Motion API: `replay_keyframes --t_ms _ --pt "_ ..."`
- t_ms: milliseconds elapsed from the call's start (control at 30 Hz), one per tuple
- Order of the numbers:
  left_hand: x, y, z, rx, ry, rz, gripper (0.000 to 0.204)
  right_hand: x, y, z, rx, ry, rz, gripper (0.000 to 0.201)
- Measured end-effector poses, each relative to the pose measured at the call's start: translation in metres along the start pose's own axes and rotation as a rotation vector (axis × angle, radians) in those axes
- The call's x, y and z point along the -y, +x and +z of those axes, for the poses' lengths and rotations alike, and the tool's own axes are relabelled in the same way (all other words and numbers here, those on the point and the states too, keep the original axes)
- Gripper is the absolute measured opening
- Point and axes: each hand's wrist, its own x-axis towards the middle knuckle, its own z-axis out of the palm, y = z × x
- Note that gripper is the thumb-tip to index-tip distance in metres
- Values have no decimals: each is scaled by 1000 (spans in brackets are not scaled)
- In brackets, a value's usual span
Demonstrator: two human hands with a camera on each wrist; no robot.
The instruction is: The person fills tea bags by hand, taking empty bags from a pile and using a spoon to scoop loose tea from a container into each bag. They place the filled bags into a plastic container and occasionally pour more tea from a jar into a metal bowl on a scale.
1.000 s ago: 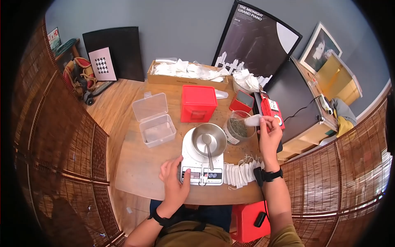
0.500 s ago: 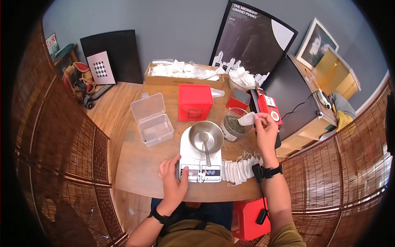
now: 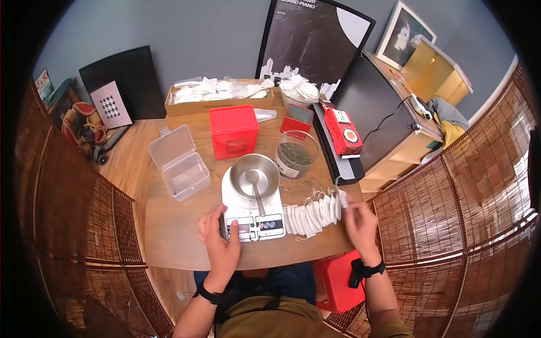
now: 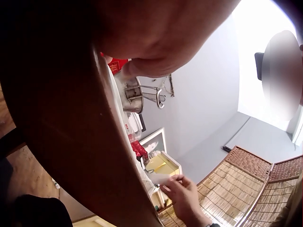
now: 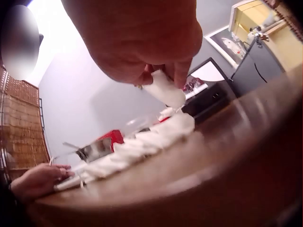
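Note:
My right hand (image 3: 360, 224) pinches a small white tea bag (image 3: 343, 200) at the right end of a row of tea bags (image 3: 310, 217) with strings. The right wrist view shows the held tea bag (image 5: 163, 90) hanging from the fingertips, close over the row. At the left front of a white kitchen scale (image 3: 239, 211), my left hand (image 3: 218, 234) rests with relaxed fingers along its side and the thumb on its front panel. A metal pan (image 3: 269, 168) stands on the scale with a spoon (image 3: 253, 179) in it. Behind the row is a clear tub (image 3: 304, 169) of dried leaves.
An open clear plastic box (image 3: 189, 179) stands left of the scale. Behind are a red canister (image 3: 234, 132), a small red tin (image 3: 293, 125) and a cardboard box (image 3: 220, 107) of white bags. A red packet (image 3: 342, 132) lies on a black device at the right.
My right hand has moved from over the leaf tub toward me, down to the row's right end, still pinching the tea bag. The left hand stays at the scale. The head view has shifted.

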Motion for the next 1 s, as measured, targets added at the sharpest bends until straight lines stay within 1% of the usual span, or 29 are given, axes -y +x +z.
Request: replay_keyframes --t_ms 67,100,133,167,200,233,300,400,533,600,633,700,733,800,867,933,967,1000 --pt "-2 0 -1 -8 12 3 47 -9 -10 13 97 -52 -114 15" --pt "-3 0 -1 -28 29 12 46 -8 -14 16 96 -47 -126 19" --pt "-4 -1 -2 -48 46 20 44 -8 -15 17 95 -47 -129 19" --pt "-3 -2 -2 -50 43 21 44 1 -14 15 90 -47 -103 23" --pt "-1 -3 -2 -44 22 16 46 8 -13 13 83 -48 -77 28" --pt "1 -4 -2 -39 -2 12 48 13 -12 12 79 -54 -80 28" --pt "5 -4 -1 -47 -12 26 48 21 -11 9 158 -91 -36 35" --pt "6 -5 -1 -67 -39 40 48 4 -12 16 114 -81 -80 36" --pt "7 -6 -1 -88 -78 23 49 7 -14 18 101 -121 -78 34" --pt "6 -6 -2 -86 -82 11 49 6 -16 22 52 -118 -142 26" --pt "6 -6 -1 -87 -82 0 48 2 -17 23 54 -119 -133 26" --pt "6 -6 -1 -80 -80 9 48 -4 -15 28 -6 -85 -97 16" --pt "6 -4 -1 -78 -77 20 49 -6 -15 30 -5 -79 -91 16" --pt "5 -3 -1 -70 -67 26 48 -2 -17 31 -85 -62 21 11" --pt "4 -3 -1 -59 -56 27 48 2 -21 34 -107 -64 62 10" --pt "1 -2 0 -66 -2 20 47 8 -21 36 -140 -16 -85 10" --pt "-1 -3 -1 -50 10 13 47 6 -23 35 -59 -37 -92 20" --pt "-4 -3 -1 -43 33 14 47 8 -25 34 -53 -33 -75 20"
